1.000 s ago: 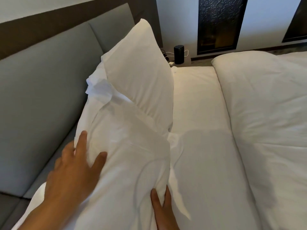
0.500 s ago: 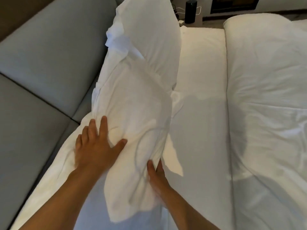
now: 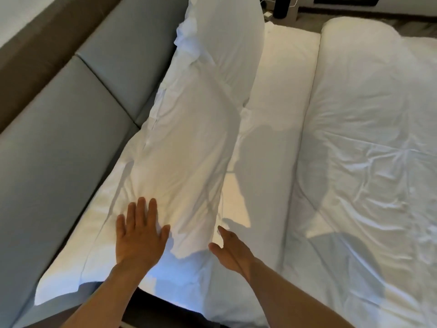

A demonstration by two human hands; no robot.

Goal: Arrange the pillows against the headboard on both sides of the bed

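A white near pillow (image 3: 179, 157) lies along the grey padded headboard (image 3: 71, 129), leaning against it. Beyond it a second white far pillow (image 3: 231, 36) stands propped against the same headboard. My left hand (image 3: 139, 230) rests flat and open on the near pillow's lower end, fingers spread. My right hand (image 3: 227, 249) is open with its edge at the pillow's right side, fingertips touching the cloth, holding nothing.
The white bed sheet (image 3: 267, 143) runs beside the pillows. A rumpled white duvet (image 3: 369, 143) covers the right half of the bed. A black cylinder speaker (image 3: 280, 7) with cables stands on the floor past the bed's far end.
The near pillow has dropped lower against the headboard. My left hand has slid down it and flattened. My right hand has come out from the pillow's edge and opened.
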